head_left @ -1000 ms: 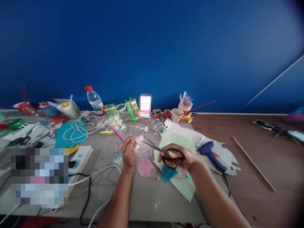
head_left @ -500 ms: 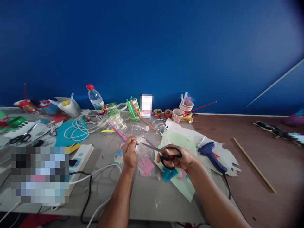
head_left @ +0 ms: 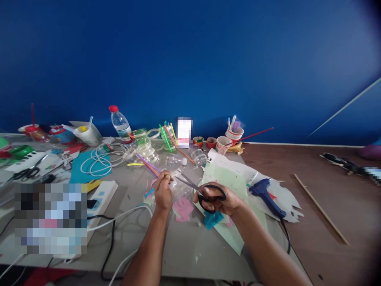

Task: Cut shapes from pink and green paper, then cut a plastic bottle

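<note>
My right hand holds black-handled scissors, thumb and fingers through the loops. Their blades stand slightly apart and point left, tips close to the fingertips of my left hand. That left hand is closed in a pinch; what sits in its fingers is too small or hidden to make out. Purple and orange straws run up to its far side, and I cannot tell whether it grips them. Below and between the hands lie pink paper scraps and a blue scrap. Clear plastic shows behind the blades.
A blue glue gun rests on white paper at right, beside a wooden stick. At left are a power strip, cables and a coiled white cord. Bottles, paper cups and straws line the blue wall.
The scissors have shifted very slightly left toward my left hand. My left hand stays in nearly the same place and remains pinched.
</note>
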Action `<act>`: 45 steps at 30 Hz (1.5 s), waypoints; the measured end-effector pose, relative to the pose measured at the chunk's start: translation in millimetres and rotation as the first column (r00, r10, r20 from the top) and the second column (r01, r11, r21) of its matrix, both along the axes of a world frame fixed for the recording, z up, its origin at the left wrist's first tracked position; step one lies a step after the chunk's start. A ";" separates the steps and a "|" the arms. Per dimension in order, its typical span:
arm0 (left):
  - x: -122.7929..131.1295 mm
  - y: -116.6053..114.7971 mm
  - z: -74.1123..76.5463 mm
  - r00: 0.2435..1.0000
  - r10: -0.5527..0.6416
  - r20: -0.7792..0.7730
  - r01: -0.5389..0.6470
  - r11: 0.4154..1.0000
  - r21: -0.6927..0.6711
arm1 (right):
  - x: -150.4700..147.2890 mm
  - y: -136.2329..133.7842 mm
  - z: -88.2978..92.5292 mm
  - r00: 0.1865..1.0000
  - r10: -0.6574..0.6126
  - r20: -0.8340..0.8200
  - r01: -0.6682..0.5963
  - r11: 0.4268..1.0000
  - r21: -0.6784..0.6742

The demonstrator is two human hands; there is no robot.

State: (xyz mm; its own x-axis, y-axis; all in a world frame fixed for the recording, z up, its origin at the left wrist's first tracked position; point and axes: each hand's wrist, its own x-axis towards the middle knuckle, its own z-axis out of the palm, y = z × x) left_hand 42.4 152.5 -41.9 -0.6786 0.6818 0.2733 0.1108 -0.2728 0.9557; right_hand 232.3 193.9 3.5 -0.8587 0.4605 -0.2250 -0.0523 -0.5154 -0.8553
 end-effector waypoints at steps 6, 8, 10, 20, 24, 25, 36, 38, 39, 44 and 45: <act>-0.5 0.4 -3.2 0.999 -0.012 0.038 0.011 1.000 0.023 | -3.8 -1.8 1.2 1.000 -0.003 -0.010 0.003 1.000 -0.012; -1.0 0.9 -6.5 0.997 -0.024 0.069 0.022 0.999 0.029 | -5.4 -2.1 0.1 1.000 -0.011 -0.010 0.011 1.000 -0.011; -1.4 1.5 -9.2 0.995 -0.027 0.091 0.024 0.999 0.029 | -6.9 -2.8 -1.3 1.000 -0.021 -0.015 0.021 1.000 -0.005; -0.7 0.5 -5.2 0.997 0.008 0.075 -0.007 1.000 -0.021 | -11.7 -8.5 -6.8 0.997 -0.079 0.001 0.079 0.996 0.052; -0.9 0.3 -4.0 0.999 0.029 0.046 -0.028 0.999 -0.027 | -14.5 -10.6 -6.9 0.996 -0.088 0.005 0.087 0.992 0.096; -0.9 0.3 -3.9 0.999 0.030 0.030 -0.029 0.999 -0.027 | -15.0 -11.1 -6.5 0.996 -0.089 0.005 0.088 0.991 0.103; 3.1 0.5 -1.4 0.997 0.004 0.077 -0.001 0.999 -0.039 | -16.5 -9.7 -8.8 0.994 -0.105 -0.010 0.105 0.990 0.093; 3.4 0.0 0.8 0.998 0.001 0.057 0.001 0.999 -0.034 | -16.5 -7.9 -9.3 0.995 -0.096 -0.020 0.098 0.991 0.094; 3.3 -0.2 2.0 0.999 0.002 0.033 -0.002 1.000 -0.028 | -16.6 -7.3 -9.0 0.996 -0.092 -0.019 0.094 0.990 0.104; 1.8 1.2 2.5 0.988 0.006 -0.155 -0.010 1.000 -0.028 | -18.5 -12.1 0.4 0.988 -0.096 0.122 0.047 0.933 0.355; 1.3 2.0 1.1 0.984 0.007 -0.175 -0.015 0.999 -0.045 | -19.1 -14.6 3.6 0.974 -0.130 0.188 0.030 0.888 0.458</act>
State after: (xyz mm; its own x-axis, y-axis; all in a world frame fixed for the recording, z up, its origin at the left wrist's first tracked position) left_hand 43.7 154.5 -40.8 -0.6306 0.6890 0.3573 0.2804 -0.2271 0.9326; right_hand 213.2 179.3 7.1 -0.7710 0.6199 -0.1458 0.1272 -0.0744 -0.9891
